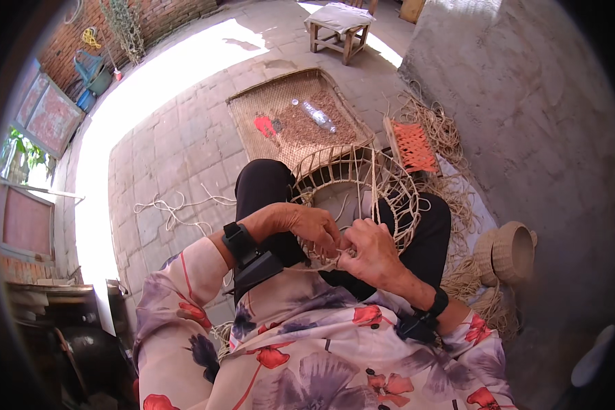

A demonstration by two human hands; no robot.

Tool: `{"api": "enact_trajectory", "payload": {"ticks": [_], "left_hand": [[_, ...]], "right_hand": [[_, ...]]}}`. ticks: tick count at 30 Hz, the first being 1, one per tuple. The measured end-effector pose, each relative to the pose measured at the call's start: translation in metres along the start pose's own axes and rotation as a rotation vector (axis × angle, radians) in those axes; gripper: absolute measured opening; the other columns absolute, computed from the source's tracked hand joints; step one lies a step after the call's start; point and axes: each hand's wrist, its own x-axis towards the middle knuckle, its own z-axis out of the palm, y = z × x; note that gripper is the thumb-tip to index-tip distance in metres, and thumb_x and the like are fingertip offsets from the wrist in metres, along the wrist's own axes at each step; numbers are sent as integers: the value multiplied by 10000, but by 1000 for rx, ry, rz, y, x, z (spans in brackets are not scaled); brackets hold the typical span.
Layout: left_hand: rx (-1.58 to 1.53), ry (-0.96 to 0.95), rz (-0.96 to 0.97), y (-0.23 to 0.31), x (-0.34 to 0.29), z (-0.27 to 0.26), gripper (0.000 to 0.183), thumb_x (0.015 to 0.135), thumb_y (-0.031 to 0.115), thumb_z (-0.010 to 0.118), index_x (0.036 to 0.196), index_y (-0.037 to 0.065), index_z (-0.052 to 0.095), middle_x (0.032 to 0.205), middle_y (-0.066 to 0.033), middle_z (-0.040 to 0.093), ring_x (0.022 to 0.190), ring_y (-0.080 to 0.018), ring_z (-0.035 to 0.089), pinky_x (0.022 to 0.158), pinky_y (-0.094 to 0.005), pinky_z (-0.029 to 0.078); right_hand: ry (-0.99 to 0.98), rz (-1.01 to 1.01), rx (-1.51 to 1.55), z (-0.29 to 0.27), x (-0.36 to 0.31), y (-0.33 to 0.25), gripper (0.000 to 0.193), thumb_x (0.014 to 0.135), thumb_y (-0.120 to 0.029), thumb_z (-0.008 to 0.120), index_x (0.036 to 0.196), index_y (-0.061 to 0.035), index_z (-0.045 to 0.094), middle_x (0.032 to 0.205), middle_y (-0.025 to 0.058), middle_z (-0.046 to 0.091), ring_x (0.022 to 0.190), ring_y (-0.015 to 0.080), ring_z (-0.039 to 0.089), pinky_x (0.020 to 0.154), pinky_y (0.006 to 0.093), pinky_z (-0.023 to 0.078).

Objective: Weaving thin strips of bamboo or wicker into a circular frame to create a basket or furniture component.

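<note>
A round openwork basket frame (411, 205), wrapped and netted with pale cord, rests across my lap between my knees. At its near edge my left hand (311, 225) bends its fingers closed on a thin cord (329, 254). My right hand (372, 254) meets it there, thumb and fingers pinched on the same cord. The fingertips almost touch, so the exact knot between them is hidden. Long strands of cord (374, 174) stretch from near my right hand over the frame's opening to its far rim.
Beyond my knees lies a woven mat (253, 113) bearing brown bits, a clear plastic bottle (319, 117) and a red scrap (265, 126). To the right are an orange-webbed stool (414, 147), heaps of cord (461, 280) and small woven baskets (512, 253) by a wall. A wooden stool (348, 44) stands farther off.
</note>
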Motion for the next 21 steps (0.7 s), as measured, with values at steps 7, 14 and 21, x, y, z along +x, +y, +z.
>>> {"api": "enact_trajectory", "payload": {"ticks": [7, 14, 21], "left_hand": [[-233, -223, -147, -9, 27, -7, 255, 939, 208, 619, 1083, 23, 718, 873, -5, 710, 801, -116, 665, 742, -278, 548], [-492, -381, -190, -11, 32, -16, 244, 913, 199, 670, 1086, 28, 701, 855, 23, 703, 757, -91, 655, 690, -263, 542], [-350, -181, 25, -17, 25, -17, 163, 922, 191, 691, 1012, 57, 678, 906, 37, 647, 857, -56, 570, 766, -238, 464]], "right_hand": [[142, -184, -141, 3, -4, 1, 154, 691, -122, 677, 792, -80, 568, 808, 90, 514, 824, 285, 538, 748, 429, 395], [302, -299, -185, 5, 1, 1, 211, 651, -50, 696, 771, -69, 524, 754, 95, 459, 742, 298, 517, 693, 420, 402], [139, 83, 312, -47, 1, 21, 222, 762, -77, 724, 948, -43, 607, 852, 81, 572, 839, 216, 603, 774, 359, 468]]}}
